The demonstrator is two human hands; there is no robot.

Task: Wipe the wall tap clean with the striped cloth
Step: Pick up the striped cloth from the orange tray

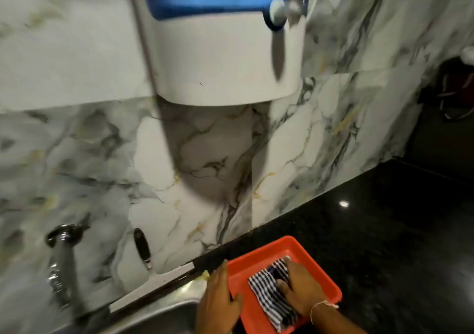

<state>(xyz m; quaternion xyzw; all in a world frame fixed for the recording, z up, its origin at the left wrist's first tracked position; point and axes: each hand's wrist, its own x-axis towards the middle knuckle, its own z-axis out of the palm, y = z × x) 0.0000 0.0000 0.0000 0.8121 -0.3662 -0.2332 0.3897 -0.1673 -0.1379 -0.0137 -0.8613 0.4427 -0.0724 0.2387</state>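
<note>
The chrome wall tap [61, 256] juts from the marble wall at the lower left, blurred by motion. A blue-and-white striped cloth [269, 292] lies folded inside an orange tray [315, 264] on the black counter. My right hand [300, 287] rests flat on top of the cloth, fingers spread over it. My left hand [220, 300] lies against the tray's left rim, thumb hooked over the edge.
A white and blue water purifier [220, 46] hangs on the wall above. A squeegee [143, 254] with a black handle leans against the wall beside the steel sink [164, 310]. Black counter [384, 231] stretches right, with dark items at the far right.
</note>
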